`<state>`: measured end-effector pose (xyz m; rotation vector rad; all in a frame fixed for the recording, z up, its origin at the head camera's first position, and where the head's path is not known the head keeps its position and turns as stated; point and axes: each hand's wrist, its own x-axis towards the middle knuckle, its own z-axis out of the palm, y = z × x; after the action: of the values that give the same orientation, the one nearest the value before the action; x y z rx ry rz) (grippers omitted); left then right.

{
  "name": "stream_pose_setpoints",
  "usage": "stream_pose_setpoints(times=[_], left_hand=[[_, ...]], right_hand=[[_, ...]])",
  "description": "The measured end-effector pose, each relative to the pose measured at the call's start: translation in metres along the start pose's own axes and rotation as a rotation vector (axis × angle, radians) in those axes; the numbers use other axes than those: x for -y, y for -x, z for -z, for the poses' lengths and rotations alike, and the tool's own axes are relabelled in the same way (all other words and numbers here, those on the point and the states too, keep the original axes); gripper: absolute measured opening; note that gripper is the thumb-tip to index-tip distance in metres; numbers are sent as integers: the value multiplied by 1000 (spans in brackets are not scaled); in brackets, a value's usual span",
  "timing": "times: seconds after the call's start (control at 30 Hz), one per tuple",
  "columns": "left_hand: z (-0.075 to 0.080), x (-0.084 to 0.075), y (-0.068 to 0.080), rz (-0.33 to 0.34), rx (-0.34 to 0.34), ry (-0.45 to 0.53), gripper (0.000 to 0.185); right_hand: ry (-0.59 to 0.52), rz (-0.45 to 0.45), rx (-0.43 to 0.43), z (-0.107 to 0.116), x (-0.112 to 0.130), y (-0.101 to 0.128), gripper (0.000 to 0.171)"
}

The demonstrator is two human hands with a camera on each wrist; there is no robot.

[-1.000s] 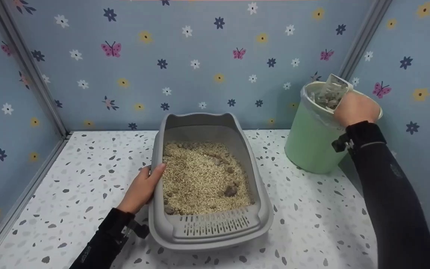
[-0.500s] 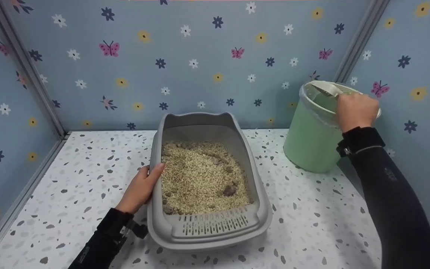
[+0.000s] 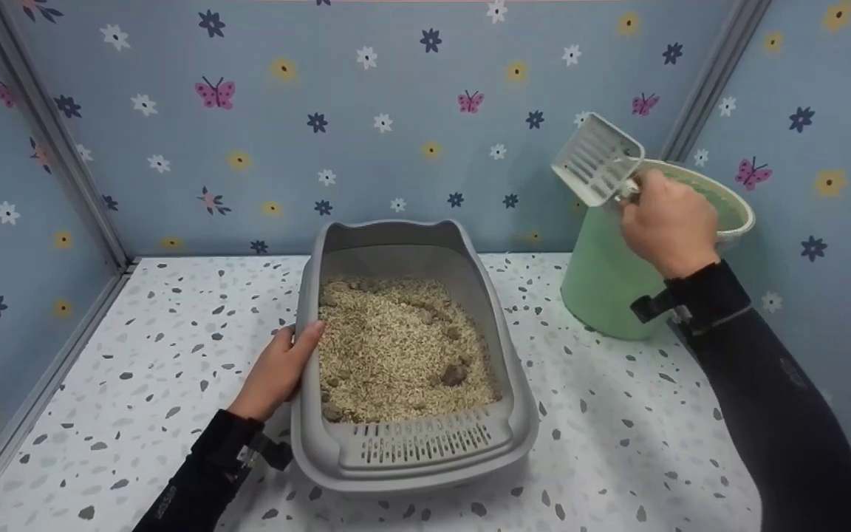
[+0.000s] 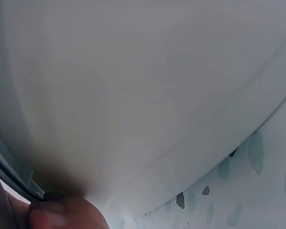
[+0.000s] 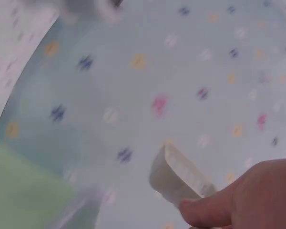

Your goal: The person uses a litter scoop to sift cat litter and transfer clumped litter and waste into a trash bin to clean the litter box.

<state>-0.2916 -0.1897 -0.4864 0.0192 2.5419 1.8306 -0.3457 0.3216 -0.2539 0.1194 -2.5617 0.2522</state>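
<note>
A grey litter box (image 3: 414, 482) stands on the table with tan pellet litter (image 3: 396, 347) inside. Dark clumps (image 3: 454, 374) lie in the litter at its right and lower left. My left hand (image 3: 274, 377) grips the box's left rim, thumb on top. Curled fingers (image 4: 66, 212) show under the rim in the left wrist view. My right hand (image 3: 669, 222) holds a slotted litter scoop (image 3: 597, 162) by its handle, in front of and above the bin's left edge. No clumps show on the scoop. Behind that hand is a light green bin (image 3: 610, 281).
The bin's rim (image 3: 739, 210) is pale, with a clear liner (image 5: 78, 210) seen in the right wrist view. Flower-patterned panels (image 3: 396, 96) enclose the back and both sides. The table (image 3: 159, 325) is white with grey speckles.
My right hand has lifted the scoop up and left out of the bin. The clumps it held a second ago are gone from it. My left hand stays on the litter box.
</note>
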Motion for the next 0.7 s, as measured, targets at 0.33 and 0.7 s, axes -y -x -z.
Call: stream_pose_setpoints(times=[0.33, 0.7], left_hand=[[0, 0, 1, 0, 1, -9, 89], [-1, 0, 1, -13, 15, 16, 75]], right_hand=[[-93, 196, 272, 0, 77, 38, 31], [91, 386, 499, -38, 119, 68, 24]])
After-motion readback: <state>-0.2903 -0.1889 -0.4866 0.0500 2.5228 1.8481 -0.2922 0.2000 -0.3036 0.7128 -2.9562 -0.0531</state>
